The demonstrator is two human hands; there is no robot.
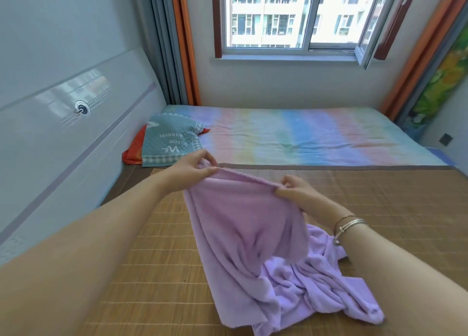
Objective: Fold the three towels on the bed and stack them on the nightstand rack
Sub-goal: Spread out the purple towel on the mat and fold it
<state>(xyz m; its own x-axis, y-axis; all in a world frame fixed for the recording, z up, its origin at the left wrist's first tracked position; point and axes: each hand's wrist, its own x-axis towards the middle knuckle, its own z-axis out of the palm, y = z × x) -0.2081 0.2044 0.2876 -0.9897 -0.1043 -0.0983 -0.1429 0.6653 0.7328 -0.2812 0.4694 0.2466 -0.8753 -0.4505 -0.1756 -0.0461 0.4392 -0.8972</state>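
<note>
A lilac towel point(243, 224) hangs from both my hands above the bamboo mat point(392, 209) on the bed. My left hand point(195, 167) pinches one upper corner of it. My right hand point(295, 192) pinches the top edge farther right. The towel's lower part trails down and lies crumpled on the mat near me. More lilac cloth point(319, 280) is bunched under and beside it; I cannot tell whether that is a separate towel. The nightstand rack is out of sight.
Beyond the mat lies a rainbow-striped sheet point(316, 135). A teal pillow point(169, 140) with an orange one beneath sits at the far left by the white headboard point(63, 123). A window with one pane swung open and orange curtains fills the far wall.
</note>
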